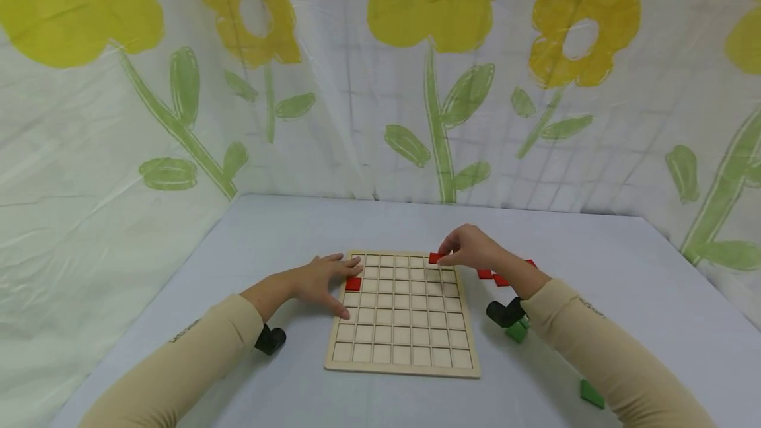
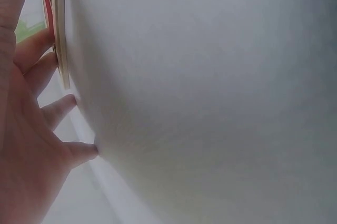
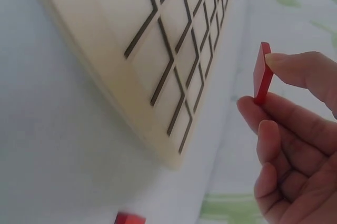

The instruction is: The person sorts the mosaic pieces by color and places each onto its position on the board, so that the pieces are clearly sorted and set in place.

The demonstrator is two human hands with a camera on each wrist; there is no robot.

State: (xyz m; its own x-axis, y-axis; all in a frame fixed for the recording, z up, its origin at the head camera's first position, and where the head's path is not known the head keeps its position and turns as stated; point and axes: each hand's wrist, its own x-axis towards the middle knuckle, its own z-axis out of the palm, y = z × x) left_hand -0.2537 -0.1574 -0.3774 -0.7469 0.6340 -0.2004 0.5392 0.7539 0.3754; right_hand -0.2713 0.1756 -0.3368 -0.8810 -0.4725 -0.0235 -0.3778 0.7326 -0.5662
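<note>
A light wooden grid board (image 1: 401, 373) lies on the table with its square cells facing up. One red square tile (image 1: 353, 284) sits in a cell of its left column. My left hand (image 1: 321, 281) rests at the board's left edge with its fingers spread; the left wrist view shows the fingers (image 2: 39, 68) touching the board's side. Above the board's far right corner my right hand (image 1: 472, 247) pinches another red tile (image 3: 262, 72) between thumb and finger. In the right wrist view this tile is held clear of the board (image 3: 124, 79).
Several red tiles (image 1: 501, 280) lie right of the board, partly under my right forearm. Green pieces (image 1: 517, 331) lie nearer, with another green piece (image 1: 591, 393) by the right sleeve. A white curtain (image 1: 333, 170) with painted flowers hangs behind the table (image 1: 285, 223).
</note>
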